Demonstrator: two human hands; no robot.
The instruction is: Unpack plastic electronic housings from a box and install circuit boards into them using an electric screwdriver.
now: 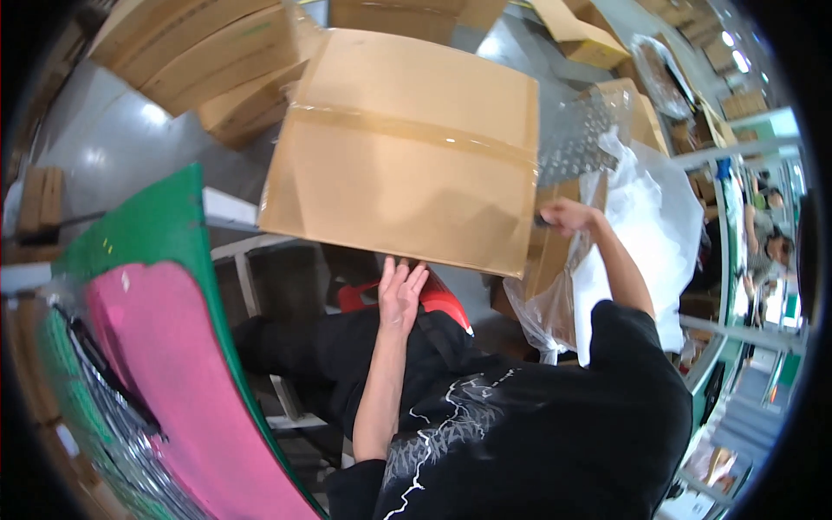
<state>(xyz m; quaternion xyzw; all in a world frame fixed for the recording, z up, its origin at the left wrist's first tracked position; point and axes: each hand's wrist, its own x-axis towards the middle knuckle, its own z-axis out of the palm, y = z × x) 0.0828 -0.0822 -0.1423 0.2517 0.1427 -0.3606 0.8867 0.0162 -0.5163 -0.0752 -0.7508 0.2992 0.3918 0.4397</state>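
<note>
A large closed cardboard box (pixel 403 178) fills the middle of the view, with clear tape running across its top. My left hand (pixel 401 295) is at its near edge, fingers stretched out and the tips against the cardboard. Beside the box's right side, my right hand (pixel 565 217) is closed in a fist. A small dark piece shows at its fingers, too little of it to name. Below the box, partly hidden by my left hand, is a red object (pixel 442 303).
A green-edged table with a pink sheet (pixel 165 347) and bundled dark cables (pixel 100 373) stands at left. White foam wrap (pixel 646 234) and bubble wrap (pixel 585 130) lie at right. More cartons (pixel 225 65) stand beyond. Other people (pixel 771 247) are at far right.
</note>
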